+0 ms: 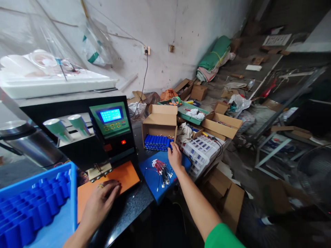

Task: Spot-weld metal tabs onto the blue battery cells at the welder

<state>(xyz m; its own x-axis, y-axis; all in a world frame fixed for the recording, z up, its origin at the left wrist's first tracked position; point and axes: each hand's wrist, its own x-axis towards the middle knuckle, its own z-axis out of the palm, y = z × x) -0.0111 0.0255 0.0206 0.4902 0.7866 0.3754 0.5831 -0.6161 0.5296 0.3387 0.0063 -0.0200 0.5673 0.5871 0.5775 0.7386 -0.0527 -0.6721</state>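
My left hand (104, 198) rests over the orange board (128, 175) below the head of a black machine (120, 150). Its fingers are loosely bent, with a gap beside the thumb, and nothing shows in them. My right hand (175, 156) reaches to the front right of an open cardboard box (160, 119). Its fingertips close on a blue battery cell (169, 142) at the end of the stacked rows. Between my hands, a bundle of red and black wire leads (163, 172) with white connectors lies on a blue surface (148, 165).
A blue tray (74, 193) of blue battery packs (43, 203) stands at the left, near a steel jug (33, 144). Behind the box are a green tray (196, 119) with white parts and an open carton (222, 125). A white plastic basket (199, 151) stands at the right.
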